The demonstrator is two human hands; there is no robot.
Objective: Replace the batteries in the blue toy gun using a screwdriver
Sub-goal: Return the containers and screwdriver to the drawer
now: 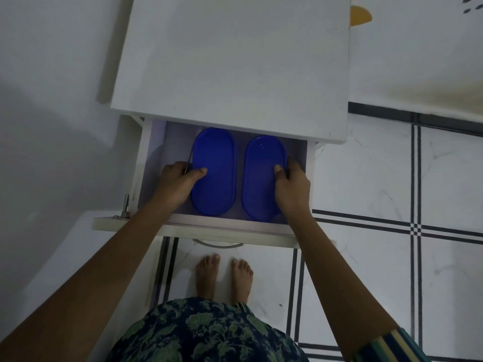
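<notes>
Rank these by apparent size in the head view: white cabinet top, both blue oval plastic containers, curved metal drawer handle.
1. Largest: white cabinet top.
2. Tie: left blue oval plastic container and right blue oval plastic container look alike, so unranked.
3. Smallest: curved metal drawer handle.

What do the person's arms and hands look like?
Both forearms are bare. The right arm has a striped sleeve near the elbow, in teal, yellow and orange. No sleeve shows on the left arm. Neither the left hand nor the right hand wears a ring or watch.
</notes>
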